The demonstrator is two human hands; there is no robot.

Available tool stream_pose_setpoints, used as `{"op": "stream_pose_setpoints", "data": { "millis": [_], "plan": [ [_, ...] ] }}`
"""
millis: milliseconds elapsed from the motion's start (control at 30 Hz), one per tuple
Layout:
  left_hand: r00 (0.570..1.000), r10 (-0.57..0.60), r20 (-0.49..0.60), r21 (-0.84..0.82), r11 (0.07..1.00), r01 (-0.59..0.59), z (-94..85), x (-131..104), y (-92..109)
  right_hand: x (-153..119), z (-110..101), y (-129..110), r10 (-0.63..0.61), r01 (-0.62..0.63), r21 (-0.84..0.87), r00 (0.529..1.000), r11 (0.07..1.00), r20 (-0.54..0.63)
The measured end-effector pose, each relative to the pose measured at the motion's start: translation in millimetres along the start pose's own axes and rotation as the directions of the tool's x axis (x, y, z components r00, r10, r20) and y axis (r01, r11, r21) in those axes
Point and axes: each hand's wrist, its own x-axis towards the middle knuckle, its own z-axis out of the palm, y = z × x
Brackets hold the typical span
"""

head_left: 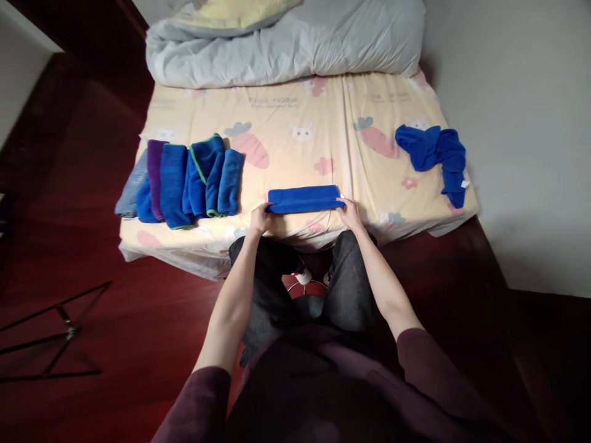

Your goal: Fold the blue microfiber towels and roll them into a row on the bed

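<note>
A blue towel [305, 198], folded into a long narrow strip, lies near the front edge of the bed. My left hand [261, 219] pinches its left end, fingers closed on the near corner. At the opposite end my right hand [349, 213] grips the near right corner, beside a small white tag. To the left rests a row of folded towels [175, 181] in blue, purple and grey-blue, some with green edging. Over on the right is a crumpled blue cloth [431, 151] with a white tag.
The bed's patterned sheet [286, 135] carries carrots and rabbits. A rolled grey quilt [286, 55] lies across the far side. A white wall [517, 154] stands at the right. On the dark red floor at the left are black tripod legs [60, 335].
</note>
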Motion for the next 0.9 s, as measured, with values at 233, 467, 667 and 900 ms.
{"op": "stream_pose_setpoints", "data": {
  "millis": [233, 467, 667, 900],
  "plan": [
    [0.989, -0.131, -0.068, -0.103, 0.987, 0.123, -1.9, 2, 4, 2, 2, -6, 0.110, -0.095, 0.142, 0.989, 0.985, -0.096],
    [0.982, -0.177, -0.068, -0.084, 0.982, 0.171, 0.4, 5, -3, 4, 4, 1, 0.169, -0.146, 0.218, 0.982, 0.965, -0.089],
    [0.973, -0.226, -0.036, -0.013, 0.974, 0.226, -1.1, 5, -2, 2, 6, 5, 0.182, -0.162, 0.200, 0.979, 0.966, -0.086],
    [0.954, -0.296, -0.047, 0.024, 0.955, 0.297, -1.0, 4, -3, 2, 6, 10, 0.168, -0.161, 0.093, 0.982, 0.983, -0.080]
  ]
}}
